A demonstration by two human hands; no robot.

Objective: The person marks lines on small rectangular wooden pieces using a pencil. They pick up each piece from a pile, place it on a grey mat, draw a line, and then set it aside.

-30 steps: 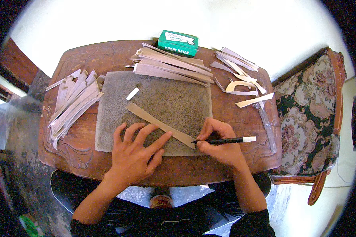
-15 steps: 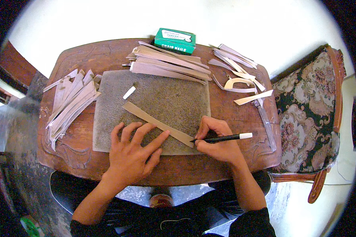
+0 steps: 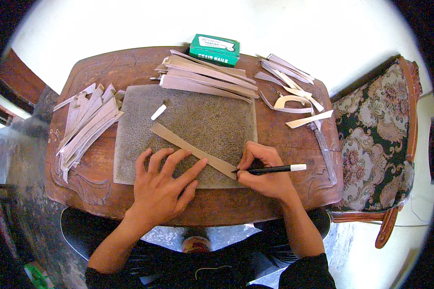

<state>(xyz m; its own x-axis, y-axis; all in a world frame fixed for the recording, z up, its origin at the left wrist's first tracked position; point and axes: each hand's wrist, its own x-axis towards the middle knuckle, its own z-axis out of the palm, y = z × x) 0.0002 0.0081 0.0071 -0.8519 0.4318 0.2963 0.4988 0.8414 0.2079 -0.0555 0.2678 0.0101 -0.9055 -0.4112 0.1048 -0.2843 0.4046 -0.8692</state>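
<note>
Hands work nearest: the left hand [image 3: 161, 185] lies flat, fingers spread, pressing a tan strip [image 3: 193, 150] onto the grey mat [image 3: 212, 120]. The right hand [image 3: 265, 171] is closed around a black knife [image 3: 270, 169], its tip at the strip's near end. Farther off on the counter [image 3: 106, 67] lie strip piles [image 3: 82, 127] and a green box [image 3: 214, 49].
</note>
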